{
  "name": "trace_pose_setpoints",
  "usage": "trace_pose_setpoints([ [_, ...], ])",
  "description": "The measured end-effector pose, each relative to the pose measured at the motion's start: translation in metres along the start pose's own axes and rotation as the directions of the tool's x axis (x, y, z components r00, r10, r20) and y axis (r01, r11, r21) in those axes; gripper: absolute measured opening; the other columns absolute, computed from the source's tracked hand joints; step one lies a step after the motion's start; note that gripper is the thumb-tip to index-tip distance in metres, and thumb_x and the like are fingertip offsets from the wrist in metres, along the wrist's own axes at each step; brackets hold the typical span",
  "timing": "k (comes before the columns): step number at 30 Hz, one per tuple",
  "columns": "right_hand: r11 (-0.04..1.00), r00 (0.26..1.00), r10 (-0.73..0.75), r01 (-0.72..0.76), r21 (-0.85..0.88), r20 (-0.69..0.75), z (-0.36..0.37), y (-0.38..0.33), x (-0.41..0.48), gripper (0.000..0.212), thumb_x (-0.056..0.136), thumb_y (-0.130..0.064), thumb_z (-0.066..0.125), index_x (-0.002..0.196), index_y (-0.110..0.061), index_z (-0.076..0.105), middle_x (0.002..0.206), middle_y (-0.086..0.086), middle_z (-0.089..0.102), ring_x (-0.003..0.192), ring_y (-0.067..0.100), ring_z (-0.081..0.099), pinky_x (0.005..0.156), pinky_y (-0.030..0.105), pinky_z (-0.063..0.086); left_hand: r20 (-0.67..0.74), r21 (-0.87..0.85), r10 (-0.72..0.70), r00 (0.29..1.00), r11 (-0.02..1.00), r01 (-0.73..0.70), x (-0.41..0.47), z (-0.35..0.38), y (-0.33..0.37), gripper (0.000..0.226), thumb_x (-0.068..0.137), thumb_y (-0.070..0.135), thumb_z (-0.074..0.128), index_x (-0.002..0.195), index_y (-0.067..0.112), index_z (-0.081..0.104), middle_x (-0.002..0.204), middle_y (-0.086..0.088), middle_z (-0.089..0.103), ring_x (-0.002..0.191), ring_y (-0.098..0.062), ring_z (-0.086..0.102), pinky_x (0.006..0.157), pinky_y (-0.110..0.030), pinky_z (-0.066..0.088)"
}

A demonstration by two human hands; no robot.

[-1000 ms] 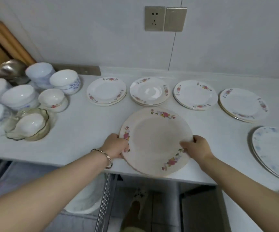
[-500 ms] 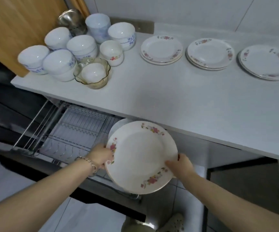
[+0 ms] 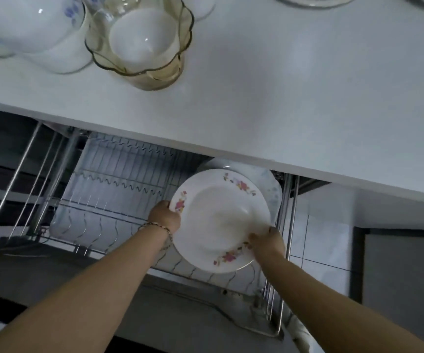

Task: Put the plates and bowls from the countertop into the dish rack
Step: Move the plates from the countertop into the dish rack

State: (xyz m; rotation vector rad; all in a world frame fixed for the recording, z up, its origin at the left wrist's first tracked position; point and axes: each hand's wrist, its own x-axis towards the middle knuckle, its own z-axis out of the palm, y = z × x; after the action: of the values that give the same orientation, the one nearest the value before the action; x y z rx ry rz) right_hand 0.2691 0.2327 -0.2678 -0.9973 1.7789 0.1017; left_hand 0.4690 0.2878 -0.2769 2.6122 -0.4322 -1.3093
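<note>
You have the plate [image 3: 221,220] below the tabletop's [image 3: 256,98] front edge, held over the right end of the rack [image 3: 119,179]. It is tilted with its face toward you, just in front of a standing plate [image 3: 269,184] already at that end. I cannot tell whether the two touch.

Your left grip [image 3: 165,216] is curled round the left rim by the flower band. Your right grip [image 3: 269,240] pinches the lower right rim, so both are closed on the plate at opposite sides.

Treat it as stiff, glazed and probably slick, with some weight, and likely to chip if its edge strikes the rack or the standing plate. The rim is the right place to hold it. I would keep both grips there until the lower edge sits in a slot, then let go one side at a time.

On the tabletop's left part a glass bowl [image 3: 139,70] with a white bowl [image 3: 139,39] inside waits its turn.
</note>
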Motion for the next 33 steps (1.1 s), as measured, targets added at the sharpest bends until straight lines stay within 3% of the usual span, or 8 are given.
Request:
trace_pose_setpoints([
  [4, 0.999, 0.992, 0.051, -0.049, 0.022, -0.115, 0.02, -0.001, 0.025, 0.03, 0.093, -0.006, 0.047, 0.122, 0.001, 0.05, 0.121, 0.021, 0.058, 0.099, 0.033, 0.059, 0.075, 0.032, 0.044, 0.003, 0.021, 0.034, 0.999, 0.999, -0.034, 0.037, 0.016, 0.009, 0.027, 0.092, 0.015, 0.051, 0.103, -0.005, 0.066, 0.112, -0.021, 0.067, 0.102, -0.032, 0.064, 0.075, -0.024, 0.044],
  [10, 0.996, 0.957, 0.081, -0.068, 0.058, -0.277, 0.033, -0.01, 0.036, 0.04, 0.091, 0.0, 0.041, 0.131, 0.004, 0.037, 0.138, 0.02, 0.032, 0.122, 0.041, 0.042, 0.101, 0.044, 0.039, -0.03, 0.064, 0.144, 0.989, 0.988, -0.142, 0.059, 0.032, 0.028, 0.024, 0.09, 0.009, 0.054, 0.109, -0.002, 0.062, 0.115, -0.017, 0.066, 0.104, -0.031, 0.064, 0.078, -0.025, 0.046],
  [16, 0.999, 0.96, 0.049, -0.053, -0.007, -0.277, 0.03, -0.012, 0.04, 0.046, 0.087, 0.004, 0.044, 0.132, 0.002, 0.038, 0.139, 0.018, 0.036, 0.128, 0.036, 0.035, 0.106, 0.043, 0.035, -0.063, 0.045, 0.185, 0.981, 0.982, -0.182, 0.056, 0.04, 0.034, 0.028, 0.092, 0.008, 0.049, 0.12, 0.005, 0.055, 0.118, -0.013, 0.064, 0.108, -0.031, 0.062, 0.087, -0.032, 0.05],
  [19, 0.998, 0.959, 0.052, -0.044, 0.037, -0.278, 0.029, -0.012, 0.037, 0.052, 0.086, 0.005, 0.043, 0.136, -0.003, 0.034, 0.143, 0.015, 0.037, 0.131, 0.035, 0.036, 0.105, 0.041, 0.036, 0.048, -0.135, 0.145, 0.988, 0.981, -0.138, 0.044, 0.047, 0.028, 0.051, 0.09, 0.0, 0.045, 0.138, 0.016, 0.037, 0.127, -0.009, 0.058, 0.112, -0.031, 0.059, 0.087, -0.039, 0.053],
  [22, 0.992, 0.963, 0.07, -0.039, 0.12, -0.26, 0.028, -0.016, 0.035, 0.058, 0.087, 0.005, 0.041, 0.142, -0.006, 0.027, 0.149, 0.012, 0.033, 0.128, 0.034, 0.044, 0.091, 0.033, 0.044, 0.173, -0.386, 0.062, 0.983, 0.923, 0.01, 0.032, 0.055, 0.024, 0.079, 0.082, -0.01, 0.049, 0.147, 0.023, 0.017, 0.137, -0.008, 0.049, 0.118, -0.031, 0.052, 0.093, -0.05, 0.05],
  [26, 0.991, 0.975, 0.053, -0.024, 0.133, -0.214, 0.021, -0.021, 0.036, 0.067, 0.083, 0.011, 0.04, 0.145, -0.007, 0.022, 0.153, 0.009, 0.028, 0.13, 0.035, 0.042, 0.102, 0.037, 0.04, 0.203, -0.5, 0.051, 0.978, 0.864, 0.059, 0.026, 0.053, 0.026, 0.065, 0.082, -0.014, 0.049, 0.135, 0.018, 0.032, 0.122, -0.004, 0.051, 0.115, -0.03, 0.05, 0.094, -0.052, 0.048],
  [29, 0.998, 0.992, 0.007, 0.0, 0.059, -0.126, 0.009, -0.021, 0.03, 0.07, 0.081, 0.011, 0.05, 0.144, -0.005, 0.023, 0.147, 0.015, 0.035, 0.129, 0.037, 0.043, 0.103, 0.039, 0.04, 0.181, -0.415, 0.017, 0.983, 0.908, 0.06, 0.02, 0.052, 0.024, 0.063, 0.084, -0.01, 0.049, 0.139, 0.013, 0.029, 0.127, -0.009, 0.053, 0.115, -0.03, 0.052, 0.092, -0.041, 0.048],
  [33, 0.983, 0.996, -0.073, 0.082, -0.164, 0.058, -0.01, -0.012, 0.011, 0.064, 0.086, -0.001, 0.053, 0.144, -0.005, 0.025, 0.144, 0.017, 0.033, 0.132, 0.034, 0.04, 0.112, 0.04, 0.036, -0.042, -0.034, 0.02, 0.999, 0.999, -0.021, -0.007, 0.047, 0.026, 0.047, 0.085, 0.0, 0.047, 0.132, 0.003, 0.041, 0.127, -0.02, 0.053, 0.11, -0.036, 0.059, 0.094, -0.04, 0.052],
])
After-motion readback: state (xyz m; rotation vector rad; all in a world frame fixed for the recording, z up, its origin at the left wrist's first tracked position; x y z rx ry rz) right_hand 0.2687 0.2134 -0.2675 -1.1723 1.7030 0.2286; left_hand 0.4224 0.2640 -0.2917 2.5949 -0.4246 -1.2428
